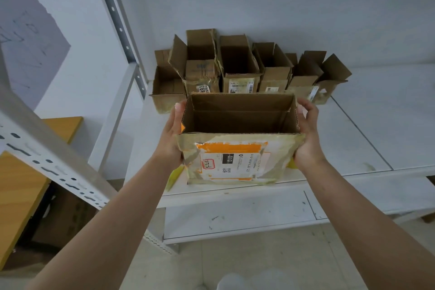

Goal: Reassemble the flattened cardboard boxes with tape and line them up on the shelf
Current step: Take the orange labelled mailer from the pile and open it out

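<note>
An assembled, open-topped cardboard box (pixel 237 146) with an orange-and-white shipping label and old tape on its near face is held over the front edge of the white shelf (pixel 353 129). My left hand (pixel 173 134) grips its left side and my right hand (pixel 306 134) grips its right side, fingers curled over the upper edges. Behind it, several open cardboard boxes (pixel 240 68) stand in a row at the back of the shelf against the wall.
A perforated metal upright (pixel 120 28) rises at the shelf's left, and a slanted perforated beam (pixel 47 160) crosses the lower left. A yellow wooden tabletop (pixel 21 190) sits at left. A lower shelf (pixel 235 216) lies beneath. The right part of the shelf is bare.
</note>
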`<action>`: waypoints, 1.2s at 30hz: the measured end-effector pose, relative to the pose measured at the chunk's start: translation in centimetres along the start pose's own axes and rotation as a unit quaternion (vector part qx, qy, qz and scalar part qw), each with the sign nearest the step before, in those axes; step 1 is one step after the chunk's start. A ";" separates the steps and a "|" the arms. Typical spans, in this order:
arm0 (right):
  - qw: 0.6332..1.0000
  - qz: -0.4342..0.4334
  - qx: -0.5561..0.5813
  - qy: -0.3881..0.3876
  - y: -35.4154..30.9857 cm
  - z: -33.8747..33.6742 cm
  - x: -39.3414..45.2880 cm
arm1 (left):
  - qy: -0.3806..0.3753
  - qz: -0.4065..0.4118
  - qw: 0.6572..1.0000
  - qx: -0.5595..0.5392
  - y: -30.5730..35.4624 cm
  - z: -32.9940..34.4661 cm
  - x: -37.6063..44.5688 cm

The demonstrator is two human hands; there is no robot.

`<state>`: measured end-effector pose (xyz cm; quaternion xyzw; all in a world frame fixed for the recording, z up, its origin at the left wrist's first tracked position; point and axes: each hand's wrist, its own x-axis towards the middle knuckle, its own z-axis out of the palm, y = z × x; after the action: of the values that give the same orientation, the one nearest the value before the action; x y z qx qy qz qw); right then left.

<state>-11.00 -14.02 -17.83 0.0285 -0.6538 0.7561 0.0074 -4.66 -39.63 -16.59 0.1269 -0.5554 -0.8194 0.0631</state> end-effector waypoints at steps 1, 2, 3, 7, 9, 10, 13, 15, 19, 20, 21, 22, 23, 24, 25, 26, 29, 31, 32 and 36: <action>1.000 -0.019 -0.010 -0.003 0.1 -0.2 0.1 | -0.003 0.030 0.999 0.016 0.0 -0.2 0.1; 0.999 -0.035 -0.012 -0.010 0.1 -0.3 0.2 | -0.007 0.063 0.997 0.054 0.1 -0.2 0.2; 0.999 -0.046 -0.007 -0.015 0.0 -0.4 0.2 | -0.017 0.102 0.990 0.097 0.1 -0.4 0.4; 0.998 -0.060 0.014 -0.025 -0.6 -0.1 0.1 | -0.051 0.209 0.966 0.145 1.1 -0.4 0.7; 0.998 -0.057 0.015 -0.027 -0.8 0.0 0.1 | -0.071 0.249 0.939 0.227 1.9 -0.4 0.8; 0.998 -0.053 0.013 -0.026 -0.8 0.0 0.0 | -0.089 0.266 0.918 0.281 2.3 -0.5 1.0; 0.998 -0.053 0.011 -0.025 -1.1 0.1 -0.3 | -0.114 0.264 0.884 0.369 3.0 -0.7 1.5; 0.998 -0.051 0.003 -0.024 -1.1 0.0 -0.4 | -0.107 0.262 0.875 0.393 3.3 -0.7 1.6; 0.998 -0.058 -0.011 -0.037 -0.9 -0.1 -0.3 | -0.122 0.225 0.872 0.418 3.6 -0.1 1.9; 0.997 -0.060 -0.012 -0.041 -0.9 -0.1 -0.3 | -0.132 0.216 0.872 0.420 3.6 0.1 2.0; 0.997 -0.062 -0.017 -0.042 -0.9 -0.2 -0.3 | -0.145 0.214 0.868 0.424 3.6 0.2 2.0; 0.997 -0.065 -0.027 -0.044 -0.9 -0.3 -0.3 | -0.156 0.218 0.862 0.431 3.4 0.2 2.0; 0.996 -0.068 -0.040 -0.046 -0.9 -0.4 -0.2 | -0.160 0.228 0.856 0.436 3.2 0.1 2.0; 0.995 -0.068 -0.049 -0.047 -0.9 -0.5 -0.2 | -0.157 0.238 0.853 0.436 3.0 0.0 2.1; 0.996 -0.064 -0.051 -0.043 -0.9 -0.6 -0.2 | -0.150 0.243 0.857 0.429 2.9 -0.1 2.0; 0.997 -0.058 -0.045 -0.038 -1.0 -0.5 -0.2 | -0.142 0.243 0.867 0.410 2.8 -0.2 2.0; 0.998 -0.047 -0.029 -0.036 -1.2 -0.5 -0.1 | -0.125 0.240 0.901 0.339 2.8 -0.3 1.8; 0.997 -0.042 -0.030 -0.049 -1.4 -0.4 0.0 | -0.119 0.230 0.912 0.320 2.7 -0.3 1.6; 0.998 -0.038 -0.025 -0.051 -1.5 -0.4 0.1 | -0.111 0.221 0.916 0.317 2.6 -0.3 1.5; 0.999 -0.021 -0.016 -0.045 -1.7 -0.3 0.2 | -0.077 0.196 0.935 0.285 2.7 -0.5 1.2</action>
<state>-11.16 -13.47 -16.20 0.0763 -0.6646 0.7433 -0.0056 -5.80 -41.38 -14.46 -0.0356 -0.7824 -0.6055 0.1410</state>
